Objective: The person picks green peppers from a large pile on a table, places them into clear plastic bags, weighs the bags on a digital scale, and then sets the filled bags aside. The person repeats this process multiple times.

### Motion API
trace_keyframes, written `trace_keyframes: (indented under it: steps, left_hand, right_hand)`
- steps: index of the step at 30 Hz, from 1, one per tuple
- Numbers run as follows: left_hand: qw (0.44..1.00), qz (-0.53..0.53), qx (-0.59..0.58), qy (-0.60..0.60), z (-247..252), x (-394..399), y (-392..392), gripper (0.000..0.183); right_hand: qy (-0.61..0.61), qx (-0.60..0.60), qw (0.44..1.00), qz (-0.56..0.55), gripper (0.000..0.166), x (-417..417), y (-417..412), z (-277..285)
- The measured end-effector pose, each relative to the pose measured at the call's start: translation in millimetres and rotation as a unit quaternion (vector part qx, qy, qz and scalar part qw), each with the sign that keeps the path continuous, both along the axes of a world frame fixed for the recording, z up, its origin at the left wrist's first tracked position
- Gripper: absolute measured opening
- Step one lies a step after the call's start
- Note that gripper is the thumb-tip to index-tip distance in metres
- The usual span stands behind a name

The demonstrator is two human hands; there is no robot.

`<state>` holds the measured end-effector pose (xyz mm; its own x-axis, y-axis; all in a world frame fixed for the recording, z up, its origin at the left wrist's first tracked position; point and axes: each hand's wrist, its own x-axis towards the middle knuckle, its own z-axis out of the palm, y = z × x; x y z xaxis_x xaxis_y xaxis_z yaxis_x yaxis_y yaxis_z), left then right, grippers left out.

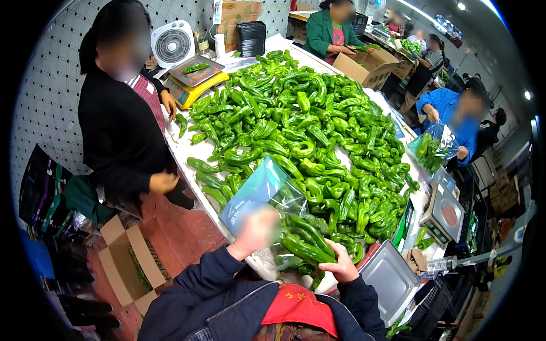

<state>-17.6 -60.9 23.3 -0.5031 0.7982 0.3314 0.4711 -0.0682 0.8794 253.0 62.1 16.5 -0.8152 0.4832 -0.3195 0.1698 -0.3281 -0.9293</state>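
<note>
My left hand (256, 228), partly blurred, grips a clear plastic bag (266, 181) with a printed blue-green panel. In my right hand (342, 263) are several long green peppers (307, 245), held at the bag's mouth close to my body. Whether their far ends are inside the bag is hard to tell through the film. Beyond both hands, a broad heap of green peppers (307, 123) covers much of the white table (181, 155).
A scale with a steel pan (386, 281) stands at my right; another scale (443, 213) lies farther along. A yellow scale (198, 81) holds a pepper at the far left. An open cardboard box (123, 264) sits on the floor. Co-workers stand left, right and opposite, one holding a filled bag (433, 147).
</note>
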Motion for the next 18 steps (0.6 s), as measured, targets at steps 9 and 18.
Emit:
trace_keyframes:
  steps: [9,18]
  left_hand:
    - [0.979,-0.028,0.020,0.199,15.7,60.6,-13.2,0.009]
    - [0.995,-0.050,0.008,0.089,17.1,91.0,-7.0,0.015]
  right_hand:
    - [-0.099,0.544,0.832,0.042,0.080,-34.4,-47.6,22.2]
    - [-0.063,0.496,0.866,-0.010,0.068,-55.0,-47.8,-39.5]
